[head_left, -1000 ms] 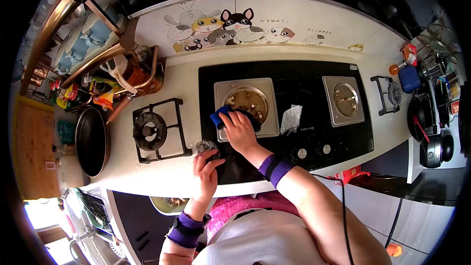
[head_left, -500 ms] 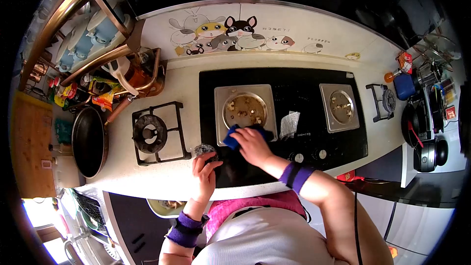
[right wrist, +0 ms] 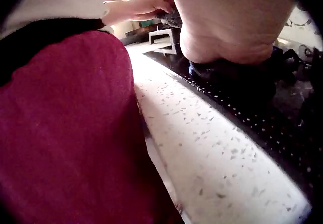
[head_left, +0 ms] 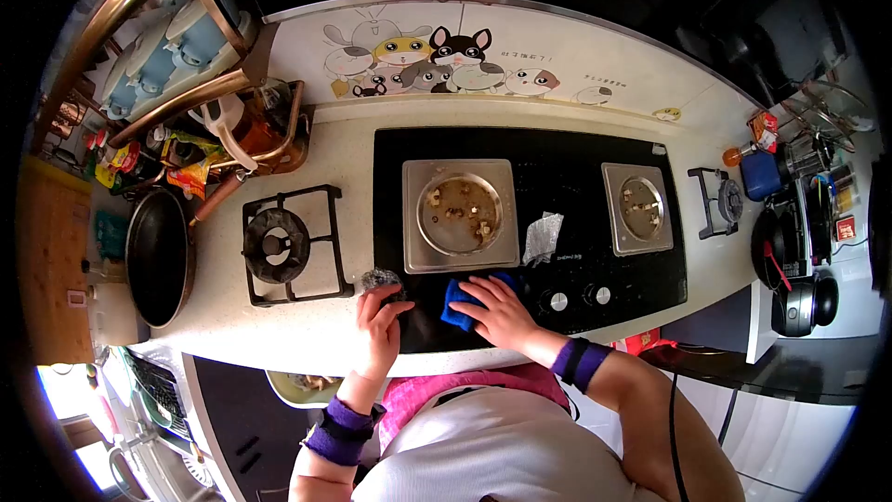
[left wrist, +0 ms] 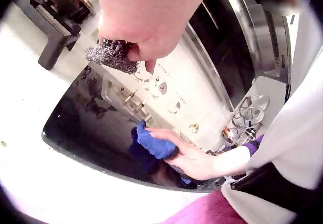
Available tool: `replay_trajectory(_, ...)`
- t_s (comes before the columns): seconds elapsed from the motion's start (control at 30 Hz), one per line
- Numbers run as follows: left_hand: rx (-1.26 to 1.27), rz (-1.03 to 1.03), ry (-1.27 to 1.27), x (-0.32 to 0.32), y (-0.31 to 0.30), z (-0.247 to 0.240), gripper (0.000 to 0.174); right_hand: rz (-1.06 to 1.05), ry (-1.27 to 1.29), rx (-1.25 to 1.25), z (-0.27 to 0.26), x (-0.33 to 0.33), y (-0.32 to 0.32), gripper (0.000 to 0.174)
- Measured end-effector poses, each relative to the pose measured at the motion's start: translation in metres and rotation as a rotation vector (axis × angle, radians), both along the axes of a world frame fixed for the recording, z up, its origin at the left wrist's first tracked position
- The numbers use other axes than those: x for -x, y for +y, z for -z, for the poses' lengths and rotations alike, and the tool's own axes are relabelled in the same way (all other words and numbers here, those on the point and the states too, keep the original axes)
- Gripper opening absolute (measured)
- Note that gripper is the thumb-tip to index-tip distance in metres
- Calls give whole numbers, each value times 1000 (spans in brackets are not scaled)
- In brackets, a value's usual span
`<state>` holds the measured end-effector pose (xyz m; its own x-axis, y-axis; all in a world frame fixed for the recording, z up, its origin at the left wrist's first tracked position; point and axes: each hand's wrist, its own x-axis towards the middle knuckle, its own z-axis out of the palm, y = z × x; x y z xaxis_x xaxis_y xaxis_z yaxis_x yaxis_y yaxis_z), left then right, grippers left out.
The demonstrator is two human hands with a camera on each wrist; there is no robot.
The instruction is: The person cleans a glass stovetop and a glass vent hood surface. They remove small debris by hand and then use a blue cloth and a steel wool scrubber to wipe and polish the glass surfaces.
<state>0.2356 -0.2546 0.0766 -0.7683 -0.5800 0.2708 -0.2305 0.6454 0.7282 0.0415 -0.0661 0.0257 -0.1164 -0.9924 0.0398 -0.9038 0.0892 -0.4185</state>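
Observation:
My left hand [head_left: 378, 327] holds a wiry steel wool scourer [left wrist: 112, 55] between thumb and fingers, over the hob's front left corner. With my right hand [head_left: 502, 316] I hold a bunched blue cloth [head_left: 457, 305] low over the front strip of the black glass hob [head_left: 557, 167]. Fingers lie over the cloth and the thumb is at its near side. Just behind the cloth is the left square metal burner plate [head_left: 414, 256], its round well dirty with brown liquid and pale food bits. The right wrist view hides most of the cloth under the hand.
A second soiled burner plate [head_left: 609, 188] is at the hob's right. Crumpled foil [head_left: 543, 238] lies between the plates, near two knobs. Left of the hob, a black pan support and burner [head_left: 277, 246] and a frying pan [head_left: 160, 258] sit on the speckled counter [head_left: 214, 311]. Another pan support [head_left: 715, 203] is at right.
My right hand has drawn the blue cloth from the left burner plate's front left corner toward me and rightward onto the black glass. The left hand keeps the scourer at nearly the same spot.

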Motion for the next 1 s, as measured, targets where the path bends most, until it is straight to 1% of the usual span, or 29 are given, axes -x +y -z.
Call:
replay_trajectory(0.07,1,-2,6,2,-3,-2,36,-4,8,-34,6,0,12,62)
replay_trajectory(0.17,18,-2,11,0,-7,-6,37,159,-101,-4,-8,-9,-16,64)
replay_trajectory(0.2,22,-16,6,-1,-7,-8,37,181,-170,111,-18,-16,-36,67)
replay_trajectory(0.27,28,-40,-4,-3,-10,-9,37,108,-196,207,-29,-35,-72,65)
replay_trajectory(0.3,47,-51,-20,-4,-10,-7,37,52,-173,200,-13,-48,-82,60)
replay_trajectory(0.37,29,-65,6,-5,-11,-2,36,-66,10,232,19,-61,-87,57)
replay_trajectory(0.4,25,-60,-4,-4,-11,-6,35,-56,14,202,18,-59,-89,54)
replay_trajectory(0.43,48,-55,-13,-7,-12,-2,38,-11,10,160,16,-54,-84,53)
replay_trajectory(0.5,46,-75,-27,-8,-11,2,37,70,-1,77,6,-35,-69,52)
replay_trajectory(0.53,46,-66,-35,-8,-10,2,37,155,67,48,5,-25,-59,53)
replay_trajectory(0.63,46,-39,-33,-3,-5,2,36,315,130,52,6,1,-19,56)
replay_trajectory(0.7,39,-17,-14,1,-1,4,36,442,149,42,8,5,3,56)
replay_trajectory(0.77,28,7,-1,5,3,5,35,484,191,49,9,5,15,60)
replay_trajectory(0.83,10,42,17,8,8,8,36,494,286,21,7,2,15,60)
replay_trajectory(0.93,11,122,12,14,18,5,35,508,206,-47,-4,8,11,51)
replay_trajectory(1.0,29,180,21,20,21,5,35,484,18,-24,-25,27,10,43)
